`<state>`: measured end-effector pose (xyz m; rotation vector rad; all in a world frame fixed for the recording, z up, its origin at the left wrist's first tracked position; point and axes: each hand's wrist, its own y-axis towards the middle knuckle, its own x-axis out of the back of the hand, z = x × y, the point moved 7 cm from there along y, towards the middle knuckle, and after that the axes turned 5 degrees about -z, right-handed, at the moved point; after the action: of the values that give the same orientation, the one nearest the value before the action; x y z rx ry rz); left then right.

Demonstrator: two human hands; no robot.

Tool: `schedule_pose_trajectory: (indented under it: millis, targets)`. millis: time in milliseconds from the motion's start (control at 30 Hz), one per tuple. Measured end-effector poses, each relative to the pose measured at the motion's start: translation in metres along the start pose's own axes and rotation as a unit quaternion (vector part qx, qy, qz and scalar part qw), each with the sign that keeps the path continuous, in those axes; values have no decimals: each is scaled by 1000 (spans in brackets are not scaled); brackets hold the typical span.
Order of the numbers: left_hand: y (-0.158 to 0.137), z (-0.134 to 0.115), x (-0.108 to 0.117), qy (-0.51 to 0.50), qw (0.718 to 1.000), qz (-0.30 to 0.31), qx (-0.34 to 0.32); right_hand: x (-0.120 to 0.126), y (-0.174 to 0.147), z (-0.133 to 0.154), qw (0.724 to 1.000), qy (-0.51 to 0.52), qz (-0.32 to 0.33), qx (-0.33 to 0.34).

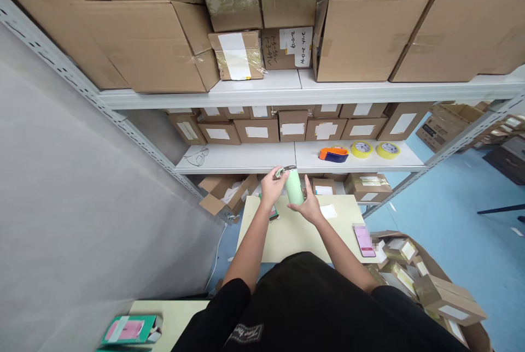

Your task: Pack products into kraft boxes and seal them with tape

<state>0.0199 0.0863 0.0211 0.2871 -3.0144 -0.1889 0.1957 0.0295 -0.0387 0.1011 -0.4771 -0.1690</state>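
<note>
A light green bottle [294, 187] with a dark lid and a small carrying loop is held up over the pale yellow table [283, 240]. My left hand [272, 185] is closed at the lid and loop, on the bottle's upper left. With thumb and fingers around its lower right side, my right hand [308, 204] supports the bottle; the index finger points up. Below my left hand, partly covered by it, lies a green and dark packet [273, 212]. A white paper piece [328, 211] lies to the right of my right hand.
Ahead, a shelf [246, 162] carries an orange-and-blue tape dispenser [333, 154], yellow tape rolls [361, 148], glasses [198, 156] and several cartons. A phone [364, 240] lies at the table's right edge, beside a large box of parcels [445, 297]. An open carton [229, 194] stands at left; a green box [130, 329] lies behind.
</note>
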Motion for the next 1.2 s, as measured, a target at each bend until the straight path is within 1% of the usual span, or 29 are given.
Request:
schedule_pose_trajectory:
  millis: [100, 167, 233, 300, 367, 433, 500, 567, 633, 700, 767, 833, 867, 933, 1000, 1067, 1133, 1200]
  targets:
    - [-4, -2, -7, 109, 994, 4, -8, -2, -3, 6, 999, -40, -30, 17]
    - [-5, -2, -13, 138, 990, 17, -24, -5, -6, 6, 998, -51, -41, 26]
    - [-5, 3, -18, 114, 992, 37, -26, -9, -8, 1, 998, -41, -28, 25]
    - [-3, 11, -19, 63, 996, 60, -18, -12, -8, -6, 1000, 0, 6, 28]
    - [-2, 22, -18, 19, 996, 83, -11, -9, -5, -11, 998, 53, 32, 32]
    - [-3, 34, -16, 1, 995, 104, -4, -1, 3, -14, 995, 90, 26, 27]
    - [-6, 47, -16, 11, 992, 122, 0, 7, 14, -12, 994, 108, 9, 19]
    - [-12, 59, -19, 36, 990, 135, -4, 5, 27, -6, 992, 122, 21, 29]
    - [-19, 71, -24, 62, 987, 146, -19, -3, 37, 0, 989, 123, 51, 58]
    - [-26, 85, -28, 80, 985, 148, -30, -15, 44, -3, 988, 106, 74, 79]
    - [-32, 105, -28, 85, 984, 156, -15, -29, 45, -18, 990, 88, 88, 73]
    - [-37, 133, -24, 89, 980, 179, 22, -43, 43, -41, 991, 77, 97, 47]
    - [-39, 148, -20, 98, 975, 194, 44, -50, 40, -53, 992, 75, 99, 29]
    - [-40, 183, -5, 146, 963, 209, 87, -62, 34, -78, 992, 73, 97, -12]
    - [-40, 221, 12, 219, 940, 218, 140, -73, 28, -100, 992, 73, 92, -52]
    - [-39, 256, 26, 318, 900, 234, 183, -80, 23, -115, 991, 67, 85, -78]
    - [-39, 282, 32, 384, 866, 254, 194, -86, 18, -127, 991, 53, 80, -95]
    - [-39, 302, 33, 410, 850, 267, 195, -88, 15, -138, 991, 30, 71, -109]
